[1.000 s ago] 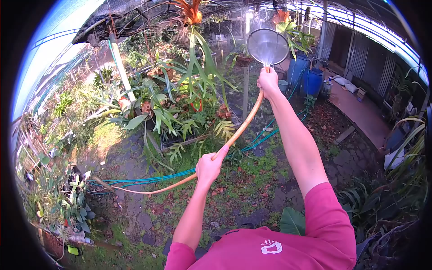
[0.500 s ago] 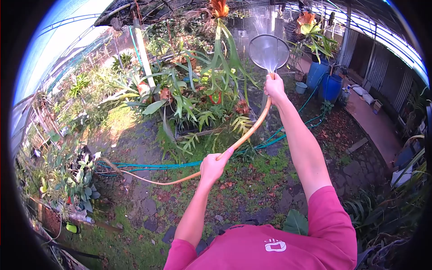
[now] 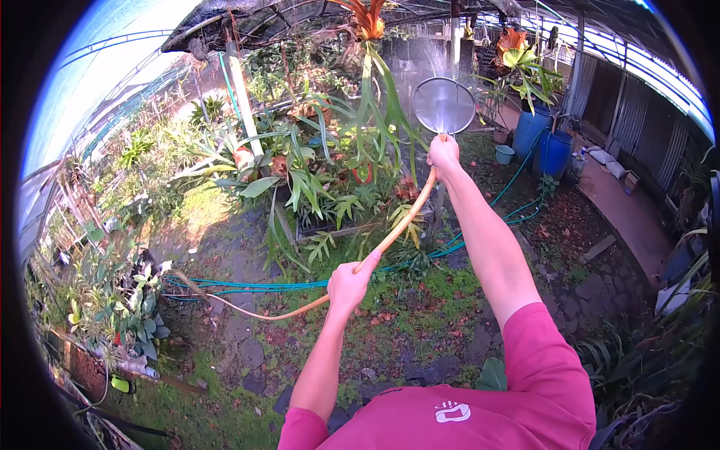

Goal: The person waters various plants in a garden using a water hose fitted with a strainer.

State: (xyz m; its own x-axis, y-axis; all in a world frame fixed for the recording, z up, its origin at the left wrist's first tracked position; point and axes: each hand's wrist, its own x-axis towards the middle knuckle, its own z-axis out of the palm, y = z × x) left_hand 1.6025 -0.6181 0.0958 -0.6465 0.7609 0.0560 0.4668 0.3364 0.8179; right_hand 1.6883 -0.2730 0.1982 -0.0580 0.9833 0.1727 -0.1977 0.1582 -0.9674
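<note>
An orange-tan garden hose (image 3: 406,221) runs up through both my hands. My right hand (image 3: 444,154) is closed round its upper end, just below a round, dark-rimmed mesh strainer (image 3: 444,106). Water sprays from the hose end against the mesh and rises beyond it as mist. Lower down and to the left, my left hand (image 3: 349,286) is wrapped round the middle of the hose. From there the hose sags left toward the ground. Long green fronds of a hanging staghorn fern (image 3: 393,101) hang just left of the strainer.
Several teal hoses (image 3: 247,286) cross the mossy ground. Potted plants crowd a bench ahead, beside a pale post (image 3: 244,101). Blue barrels (image 3: 554,148) and a small light-blue bucket (image 3: 505,154) stand right. Another fern (image 3: 525,64) hangs above them. A paved path (image 3: 615,195) runs along a corrugated wall.
Both my hands have shifted slightly left and down in view, bringing the hose and the strainer along. Water still sprays through the mesh.
</note>
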